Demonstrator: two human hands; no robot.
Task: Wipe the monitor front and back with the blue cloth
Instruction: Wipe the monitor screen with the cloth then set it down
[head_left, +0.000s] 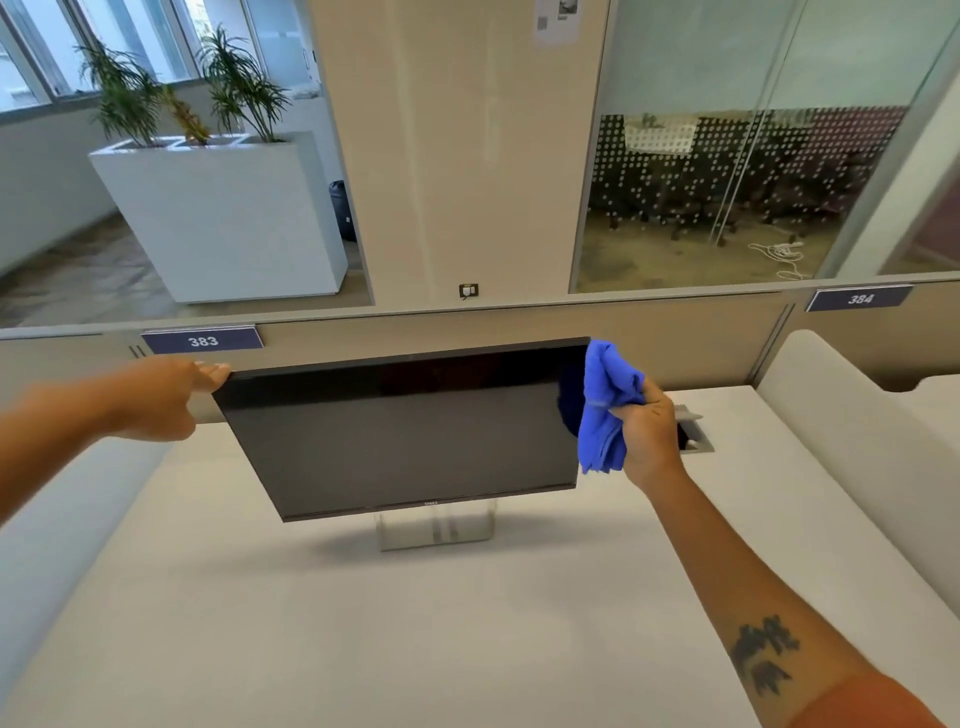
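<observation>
the left hand (166, 397) is gripping the dell monitor (405, 431) at its top-left corner; the right hand (649, 436) is clutching the bunched blue cloth (605, 410) against its right edge.

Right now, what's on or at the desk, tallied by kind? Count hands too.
Monitors: 1, monitor on its stand
Cloths: 1, blue cloth
Hands: 2, left hand at the monitor's top corner, right hand gripping the cloth
Desk number signs: 2, 383 and 384
Total: 6

Blue cloth (605, 405), black monitor (405, 431) (dark, unlit screen), white desk (415, 623).
</observation>
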